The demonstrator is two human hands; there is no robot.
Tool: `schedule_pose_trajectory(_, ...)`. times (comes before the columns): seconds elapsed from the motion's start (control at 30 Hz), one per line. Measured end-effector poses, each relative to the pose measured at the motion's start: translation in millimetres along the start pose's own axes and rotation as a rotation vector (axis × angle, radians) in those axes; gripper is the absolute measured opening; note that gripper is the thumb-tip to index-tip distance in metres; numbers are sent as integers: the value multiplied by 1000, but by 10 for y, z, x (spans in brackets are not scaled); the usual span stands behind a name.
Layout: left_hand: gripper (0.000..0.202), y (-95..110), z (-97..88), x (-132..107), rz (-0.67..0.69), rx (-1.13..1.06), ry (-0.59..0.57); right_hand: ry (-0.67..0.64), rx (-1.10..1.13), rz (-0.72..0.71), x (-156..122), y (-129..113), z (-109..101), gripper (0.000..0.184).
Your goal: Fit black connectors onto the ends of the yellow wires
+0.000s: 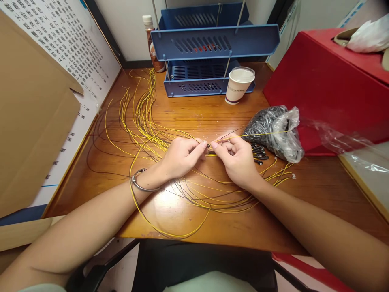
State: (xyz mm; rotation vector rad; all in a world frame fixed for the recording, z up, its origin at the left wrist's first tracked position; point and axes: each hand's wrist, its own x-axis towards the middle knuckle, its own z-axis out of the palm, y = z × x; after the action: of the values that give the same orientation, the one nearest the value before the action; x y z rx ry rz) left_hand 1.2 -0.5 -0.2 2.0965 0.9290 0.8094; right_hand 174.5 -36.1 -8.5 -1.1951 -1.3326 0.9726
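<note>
Both hands at work over the desk (pixel 194 113). Left hand (pixel 184 158): thumb and forefinger pinched at a small dark piece (pixel 208 145). Right hand (pixel 238 160): thumb and forefinger closed on a yellow wire (pixel 258 134), just beside the left fingertips; the wire runs rightward across a clear bag of black items (pixel 267 129). Exact contact between fingertips too small to tell. Bundle of yellow and dark wires (pixel 144 105) lies left of and beneath the hands; black ends (pixel 259 152) beside the right hand. Paper cup (pixel 238 87) stands beyond, by the blue rack (pixel 194 89).
</note>
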Motion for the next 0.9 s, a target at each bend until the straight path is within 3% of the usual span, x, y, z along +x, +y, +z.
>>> schedule_pose_trajectory(0.5, 48, 4, -4, -5, -26, 53, -3, 9, -129, -68, -14, 23, 8, 39)
schedule_pose_trajectory(0.63, 47, -7, -6, -6, -6, -11, 0, -4, -107, -28, -16, 27, 4, 36)
schedule_pose_trajectory(0.8, 46, -9, -4, -4, 20, -35, 2, -8, -19, 17, -5, 12, 1, 16)
schedule_pose_trajectory(0.9, 46, 6, -5, -1, 6, -3, -3, 0, -22, 15, -2, 5, 7, 19)
